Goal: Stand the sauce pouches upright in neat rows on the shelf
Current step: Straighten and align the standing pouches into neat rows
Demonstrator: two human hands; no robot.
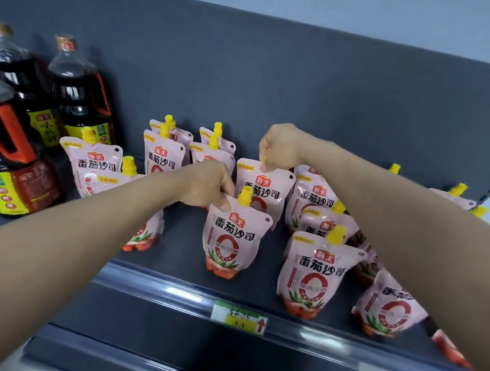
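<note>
Two sauce pouches stand one behind the other at mid-shelf: the near pouch (230,240) is pinched at its top corner by the left hand (209,184), and the far pouch (268,189), at its twelve o'clock, is pinched by the yellow spout in the right hand (278,147). Holding each by the top, I judge, lets the soft bag hang plumb and settle on its base in line. Other pouches (316,272) stand at three and ten o'clock on the shelf (184,240), soy sauce bottles (76,90) at nine.

— Can you read the price label (239,317)?
— No, its print is blurred. Your right forearm (419,243) covers parts of the pouches (390,312) beneath it, and the picture's edge cuts the front bottle (3,155).
</note>
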